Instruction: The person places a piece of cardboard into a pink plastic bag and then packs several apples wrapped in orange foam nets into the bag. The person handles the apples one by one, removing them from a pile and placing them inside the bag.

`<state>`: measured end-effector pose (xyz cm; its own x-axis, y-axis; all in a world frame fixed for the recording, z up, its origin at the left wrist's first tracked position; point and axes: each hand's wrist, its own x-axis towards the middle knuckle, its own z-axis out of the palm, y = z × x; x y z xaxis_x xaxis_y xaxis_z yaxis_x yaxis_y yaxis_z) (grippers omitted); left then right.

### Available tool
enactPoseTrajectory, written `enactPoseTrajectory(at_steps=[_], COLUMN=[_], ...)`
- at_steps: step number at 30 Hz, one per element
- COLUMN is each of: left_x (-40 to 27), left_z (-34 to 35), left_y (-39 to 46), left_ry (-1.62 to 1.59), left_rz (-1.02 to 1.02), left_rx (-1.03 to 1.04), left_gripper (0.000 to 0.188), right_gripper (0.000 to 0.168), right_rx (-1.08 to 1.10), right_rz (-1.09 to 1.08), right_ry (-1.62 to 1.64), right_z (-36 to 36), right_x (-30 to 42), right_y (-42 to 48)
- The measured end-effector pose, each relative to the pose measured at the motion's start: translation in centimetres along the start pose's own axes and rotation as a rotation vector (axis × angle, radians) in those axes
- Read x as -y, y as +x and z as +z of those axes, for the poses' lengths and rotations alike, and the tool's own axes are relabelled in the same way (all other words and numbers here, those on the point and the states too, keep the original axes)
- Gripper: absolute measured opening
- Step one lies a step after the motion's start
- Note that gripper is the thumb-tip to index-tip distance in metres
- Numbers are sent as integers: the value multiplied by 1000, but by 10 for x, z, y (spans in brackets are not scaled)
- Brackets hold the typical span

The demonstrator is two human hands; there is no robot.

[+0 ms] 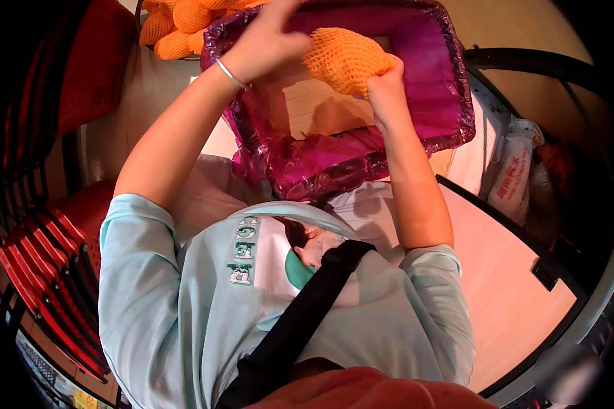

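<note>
My right hand [390, 87] grips one end of an orange foam fruit net [345, 60], which bulges as if around something; its contents are hidden. My left hand [273, 48], blurred and with a bracelet on the wrist, is beside the net's other end. Its thumb is spread apart, and the fingertips are cut off by the top edge. Both hands are over a bin lined with purple plastic film [430, 97], standing between my knees. Inside the bin lies a light brown flat sheet [307, 102], perhaps cardboard.
Several orange net-wrapped pieces [191, 18] are heaped in a round container at the upper left. Stacked red shopping baskets [46, 255] with black handles stand to my left. On the right are a pale panel with a black edge [511, 266] and a printed white plastic bag [511, 168].
</note>
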<state>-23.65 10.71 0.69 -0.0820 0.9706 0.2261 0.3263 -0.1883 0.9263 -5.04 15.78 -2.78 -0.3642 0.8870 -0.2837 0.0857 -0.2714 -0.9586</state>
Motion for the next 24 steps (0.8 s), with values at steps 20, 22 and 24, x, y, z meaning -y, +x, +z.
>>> enactPoseTrajectory(at_steps=[20, 22, 24], left_x=[183, 176, 171], left_z=[136, 138, 136], left_y=[-86, -98, -98], left_ry=[497, 108, 2], left_rz=[17, -103, -196], left_rx=[1458, 1442, 1471], left_gripper=[54, 41, 34], right_gripper=[58, 56, 55], right_rx=[51, 38, 21], right_rz=[-31, -30, 4], right_ry=[-564, -574, -576], right_z=[-51, -57, -62], right_x=[26, 27, 29], right_y=[-38, -38, -39])
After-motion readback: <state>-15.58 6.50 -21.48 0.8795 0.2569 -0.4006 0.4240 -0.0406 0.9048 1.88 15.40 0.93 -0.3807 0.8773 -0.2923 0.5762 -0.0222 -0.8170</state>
